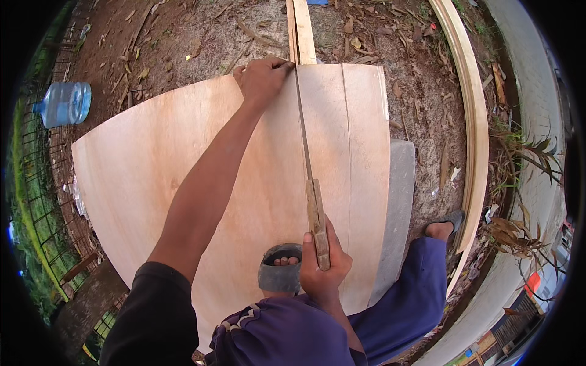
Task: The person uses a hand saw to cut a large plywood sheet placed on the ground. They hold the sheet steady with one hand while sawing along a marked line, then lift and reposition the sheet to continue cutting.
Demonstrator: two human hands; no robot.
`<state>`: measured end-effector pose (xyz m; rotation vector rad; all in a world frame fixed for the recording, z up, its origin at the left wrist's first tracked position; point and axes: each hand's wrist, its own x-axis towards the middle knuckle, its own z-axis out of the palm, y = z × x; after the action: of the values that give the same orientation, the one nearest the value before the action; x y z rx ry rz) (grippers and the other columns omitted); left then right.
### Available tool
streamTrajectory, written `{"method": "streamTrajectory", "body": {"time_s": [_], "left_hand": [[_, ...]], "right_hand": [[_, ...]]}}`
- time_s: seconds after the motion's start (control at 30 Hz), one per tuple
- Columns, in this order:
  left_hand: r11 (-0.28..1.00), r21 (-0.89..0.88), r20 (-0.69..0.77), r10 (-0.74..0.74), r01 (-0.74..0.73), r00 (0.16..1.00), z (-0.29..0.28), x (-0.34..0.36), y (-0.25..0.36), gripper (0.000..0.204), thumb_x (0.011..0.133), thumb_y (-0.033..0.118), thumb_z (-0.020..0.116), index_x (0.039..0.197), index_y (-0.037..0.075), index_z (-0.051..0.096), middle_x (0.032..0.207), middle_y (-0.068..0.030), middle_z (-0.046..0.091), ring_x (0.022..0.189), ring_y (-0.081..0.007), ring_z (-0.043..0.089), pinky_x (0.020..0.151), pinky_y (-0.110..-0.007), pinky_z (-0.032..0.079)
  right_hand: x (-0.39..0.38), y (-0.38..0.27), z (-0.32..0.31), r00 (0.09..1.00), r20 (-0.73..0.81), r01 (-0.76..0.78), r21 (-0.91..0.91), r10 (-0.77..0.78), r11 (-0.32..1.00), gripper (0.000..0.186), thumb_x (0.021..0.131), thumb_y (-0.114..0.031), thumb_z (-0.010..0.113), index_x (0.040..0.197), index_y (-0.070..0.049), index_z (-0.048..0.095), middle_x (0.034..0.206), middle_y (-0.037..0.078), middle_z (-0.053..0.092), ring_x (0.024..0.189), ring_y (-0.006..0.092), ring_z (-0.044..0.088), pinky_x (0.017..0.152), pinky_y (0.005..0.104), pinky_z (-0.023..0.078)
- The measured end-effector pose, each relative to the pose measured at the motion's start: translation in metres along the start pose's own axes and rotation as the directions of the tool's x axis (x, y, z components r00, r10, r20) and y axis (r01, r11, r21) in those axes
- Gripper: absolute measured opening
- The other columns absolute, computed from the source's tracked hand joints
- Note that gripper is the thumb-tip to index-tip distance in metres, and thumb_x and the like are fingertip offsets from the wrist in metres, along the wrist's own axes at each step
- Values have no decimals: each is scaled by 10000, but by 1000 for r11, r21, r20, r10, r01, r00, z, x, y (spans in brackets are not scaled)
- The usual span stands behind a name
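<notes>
A handsaw (314,204) with a wooden handle points away from me over a pale plywood sheet (183,152). My right hand (326,265) is wrapped round the handle at the near end. The narrow blade (303,131) reaches to the sheet's far edge, seen nearly edge-on. There my left hand (264,79) grips the plywood, fingers bent at the edge and partly hidden, its right side close to the blade's tip. To the right of the blade, a thin dark line (347,122) runs along the sheet.
My sandalled foot (282,268) presses on the plywood; the other (444,227) stands on the ground at right. A grey slab (397,195) shows under the sheet's right side. Long timbers (473,110) lie beside a wall, others (303,30) beyond the far edge. A water bottle (67,105) lies left.
</notes>
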<state>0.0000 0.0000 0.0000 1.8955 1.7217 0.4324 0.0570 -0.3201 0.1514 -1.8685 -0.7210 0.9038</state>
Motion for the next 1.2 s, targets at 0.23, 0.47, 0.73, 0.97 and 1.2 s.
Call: {"method": "streamTrajectory", "body": {"time_s": [0.23, 0.47, 0.73, 0.97, 1.2], "left_hand": [[999, -27, -29, 27, -28, 999, 0, -2, 0, 341, 940, 493, 664, 1039, 212, 830, 943, -36, 782, 991, -221, 680, 1106, -463, 234], [998, -58, 81, -14, 19, 997, -6, -4, 3, 382, 943, 490, 648, 1103, 184, 811, 990, -46, 780, 1057, -179, 655, 1126, -445, 198], [998, 1, -59, 68, -68, 996, 3, -2, -2, 385, 963, 477, 628, 1075, 153, 803, 862, -45, 755, 957, -212, 673, 1140, -474, 194], [997, 17, -58, 73, -72, 996, 3, -5, -3, 348, 971, 447, 630, 1036, 152, 801, 817, -62, 736, 925, -238, 673, 1132, -496, 218], [977, 180, -140, 138, -112, 980, 13, -6, -2, 344, 1048, 345, 498, 1009, 109, 744, 857, -109, 729, 954, -311, 667, 1080, -549, 292]], "right_hand": [[46, 5, 21, 993, -11, 118, -34, -118, 992, 418, 946, -10, 690, 1327, 136, 598, 816, 140, 729, 649, 97, 674, 588, 257, 538], [71, -10, 29, 1000, 7, -9, -9, 9, 1000, 393, 967, -25, 674, 1316, 142, 603, 838, 124, 735, 709, 87, 674, 637, 255, 529], [35, -2, 25, 995, -78, 71, 32, -68, 997, 392, 971, -66, 689, 1324, 91, 622, 779, 61, 658, 577, 68, 528, 544, 253, 469], [25, -3, 26, 992, -93, 81, -7, -81, 997, 389, 957, -14, 683, 1322, 109, 620, 776, 82, 684, 658, 70, 619, 620, 242, 521], [89, -18, 48, 999, -9, -41, -23, 41, 999, 389, 976, -31, 666, 1335, 108, 613, 773, 63, 674, 669, 59, 594, 615, 245, 507]]}}
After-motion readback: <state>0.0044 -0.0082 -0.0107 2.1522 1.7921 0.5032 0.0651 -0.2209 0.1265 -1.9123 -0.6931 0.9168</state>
